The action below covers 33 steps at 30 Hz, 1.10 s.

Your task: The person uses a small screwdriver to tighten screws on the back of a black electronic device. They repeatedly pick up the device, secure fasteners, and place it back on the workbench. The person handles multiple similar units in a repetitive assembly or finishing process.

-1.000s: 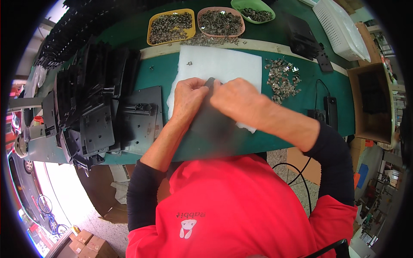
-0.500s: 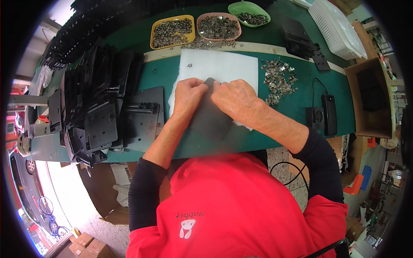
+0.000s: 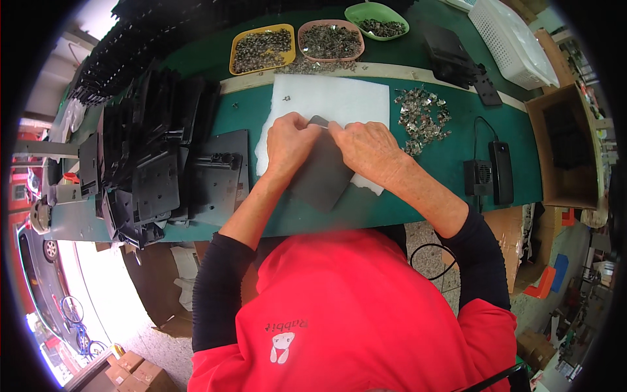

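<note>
A flat dark plate [image 3: 321,175] is tilted above the white foam sheet [image 3: 346,95], its near end reaching past the sheet's edge. My left hand [image 3: 287,145] is closed on the plate's far left edge, fingers bent and thumb pressing. Opposite it, my right hand [image 3: 370,151] grips the far right edge with curled fingers. A thin pale strip shows between the thumbs near the plate's far end; I cannot make out what it is. A single small metal clip [image 3: 286,98] lies on the foam near its far left corner.
Black plates [image 3: 157,183] stand stacked at left. A loose pile of metal clips [image 3: 423,121] lies right of the foam. Clips fill a yellow tray [image 3: 292,60], a pink tray [image 3: 304,55] and a green tray [image 3: 353,14]. A black corded device [image 3: 501,173] sits at right.
My right hand has shifted slightly right along the plate's far end, opening a small gap between the thumbs. The plate stays in both hands.
</note>
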Available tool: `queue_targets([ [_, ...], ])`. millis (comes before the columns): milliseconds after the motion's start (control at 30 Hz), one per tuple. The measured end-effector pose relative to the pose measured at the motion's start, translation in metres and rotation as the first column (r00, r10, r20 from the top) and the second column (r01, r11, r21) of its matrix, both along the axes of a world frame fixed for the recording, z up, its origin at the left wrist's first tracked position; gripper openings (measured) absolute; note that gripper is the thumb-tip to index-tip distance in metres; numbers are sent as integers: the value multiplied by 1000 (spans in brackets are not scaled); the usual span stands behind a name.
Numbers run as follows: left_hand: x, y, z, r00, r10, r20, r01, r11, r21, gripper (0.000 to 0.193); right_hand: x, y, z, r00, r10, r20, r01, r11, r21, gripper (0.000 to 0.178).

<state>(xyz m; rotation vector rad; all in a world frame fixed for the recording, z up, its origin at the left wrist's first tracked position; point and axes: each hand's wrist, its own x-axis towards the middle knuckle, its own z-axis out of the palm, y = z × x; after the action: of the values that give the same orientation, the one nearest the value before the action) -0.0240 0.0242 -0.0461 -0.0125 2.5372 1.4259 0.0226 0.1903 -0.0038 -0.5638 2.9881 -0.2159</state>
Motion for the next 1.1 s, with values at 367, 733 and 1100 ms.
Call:
queue_targets([
  [367, 0, -17, 0, 979, -100, 178, 23, 921, 389, 27, 0, -4, -9, 988, 84, -128, -67, 990, 126, 15],
  [733, 3, -14, 2, 981, -102, 164, 35, 928, 372, 27, -3, -24, 13, 988, 141, 64, -153, 952, 265, 14],
  [1100, 2, -13, -4, 984, -120, 133, 61, 923, 380, 27, -17, -36, 35, 932, 353, 86, -359, 859, 365, 7],
])
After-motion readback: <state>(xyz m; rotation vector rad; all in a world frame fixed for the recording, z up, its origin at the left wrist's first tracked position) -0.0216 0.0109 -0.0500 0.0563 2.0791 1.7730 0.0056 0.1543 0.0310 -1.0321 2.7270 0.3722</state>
